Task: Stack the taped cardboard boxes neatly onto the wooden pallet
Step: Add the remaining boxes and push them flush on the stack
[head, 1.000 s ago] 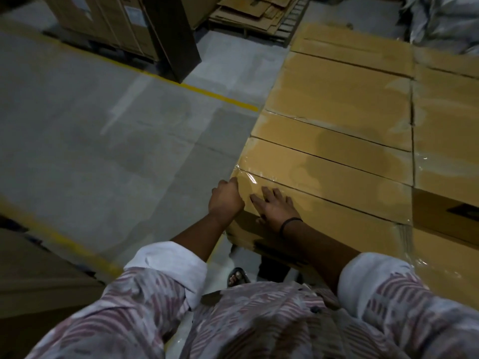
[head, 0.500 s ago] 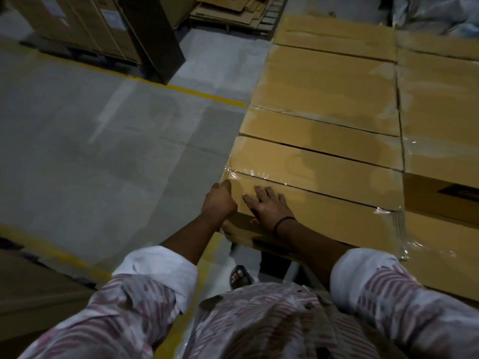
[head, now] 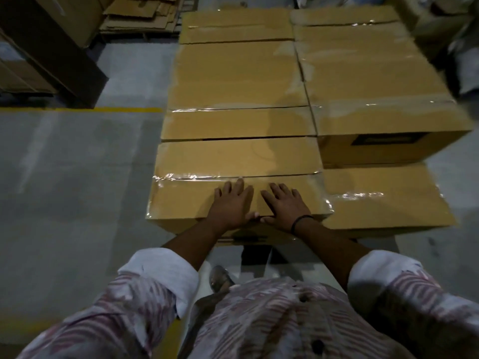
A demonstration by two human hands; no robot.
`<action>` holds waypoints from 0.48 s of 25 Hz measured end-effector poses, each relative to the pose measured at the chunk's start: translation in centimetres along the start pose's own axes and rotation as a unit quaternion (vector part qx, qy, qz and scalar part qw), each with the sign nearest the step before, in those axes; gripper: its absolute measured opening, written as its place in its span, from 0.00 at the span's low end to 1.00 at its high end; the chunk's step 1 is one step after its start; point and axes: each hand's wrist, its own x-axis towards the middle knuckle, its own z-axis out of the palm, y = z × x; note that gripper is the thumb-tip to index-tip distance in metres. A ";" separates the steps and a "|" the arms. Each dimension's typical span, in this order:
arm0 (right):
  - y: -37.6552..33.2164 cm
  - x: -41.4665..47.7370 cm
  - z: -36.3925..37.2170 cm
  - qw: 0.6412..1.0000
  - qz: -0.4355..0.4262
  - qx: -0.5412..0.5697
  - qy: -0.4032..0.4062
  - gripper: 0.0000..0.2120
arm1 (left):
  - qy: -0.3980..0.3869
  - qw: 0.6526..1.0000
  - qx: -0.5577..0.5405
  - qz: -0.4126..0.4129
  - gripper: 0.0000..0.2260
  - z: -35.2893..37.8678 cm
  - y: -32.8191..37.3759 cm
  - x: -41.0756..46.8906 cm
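The left hand (head: 230,203) and the right hand (head: 285,207) both lie palm down on the nearest box (head: 186,200). Their fingers are straight and slightly spread, and they hold nothing. The two thumbs meet, or nearly meet, at the box's near edge. One dark band (head: 300,223) circles the right wrist.

That box is the front one of the left column in a stack of brown cartons on the grey floor (head: 77,190). A single shiny strip of tape (head: 197,176) runs across its top seam, just beyond the fingertips.

Five box tops can be counted with confidence. Behind the nearest box come the middle box (head: 238,79) and then the far box (head: 236,24), all at one height and touching end to end. In the right column, the large right box (head: 375,81) shows one dark label (head: 386,139) on its front face. Just in front of it the low right box (head: 383,200) sits a level lower, with the nearest box's right edge standing above its top. (The tape glare makes the farthest seams on the right hard to separate, so there may be more.) What carries the stack is hidden beneath it.

Two patterned sleeves with pale rolled cuffs frame the bottom of the view, and one sandalled foot (head: 220,278) shows between them. One yellow line (head: 103,109) crosses the floor to the left. Beyond it stand darker cartons (head: 51,47) and one pile of flattened cardboard (head: 145,14).
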 end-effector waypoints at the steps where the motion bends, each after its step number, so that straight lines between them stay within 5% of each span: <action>1: 2.3 -1.3 0.0 1.000 0.020 0.006 0.006 0.40 | -0.011 1.000 0.016 0.024 0.41 0.0 1.7 0.7; 4: 8.0 -4.7 0.4 0.998 0.053 0.016 0.015 0.40 | -0.045 0.998 0.018 0.031 0.46 0.5 6.1 2.8; 12: 12.8 -6.8 -0.3 0.993 -0.064 0.098 0.013 0.29 | -0.052 0.999 0.009 -0.011 0.48 1.9 15.2 5.7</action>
